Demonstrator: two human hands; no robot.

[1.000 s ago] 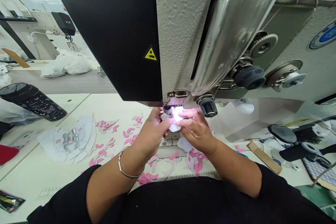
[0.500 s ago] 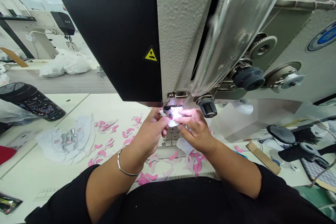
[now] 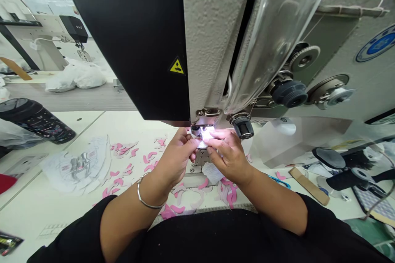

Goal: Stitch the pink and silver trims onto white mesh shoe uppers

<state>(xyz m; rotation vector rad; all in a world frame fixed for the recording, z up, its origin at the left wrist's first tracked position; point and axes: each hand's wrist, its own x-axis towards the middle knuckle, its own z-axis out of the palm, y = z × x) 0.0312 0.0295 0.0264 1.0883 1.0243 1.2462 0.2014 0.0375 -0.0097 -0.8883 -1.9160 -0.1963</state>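
Under the lit needle area of a sewing machine (image 3: 205, 41) lies a small white textured fabric piece (image 3: 202, 144). My left hand (image 3: 177, 154) pinches its left side between thumb and fingers, close to the presser foot (image 3: 196, 130). On the right side, my right hand (image 3: 230, 154) grips the same piece, its fingertips pressed on the fabric by the foot. Glare and fingers hide much of the piece and the needle. Another white textured piece (image 3: 212, 173) lies just below my right hand, on the machine bed.
Pink and pale curved scraps (image 3: 177, 208) litter the table around my forearms. At the left are a dark bottle (image 3: 40, 119) and a sheet with grey shapes (image 3: 80, 166). Blue-handled scissors (image 3: 279, 181), a tan strip (image 3: 309, 186) and a black thread spool (image 3: 348, 179) lie right.
Less of the fabric piece shows in front of the foot. My right hand has shifted slightly left, and more of the second white piece is visible. The view has turned slightly.
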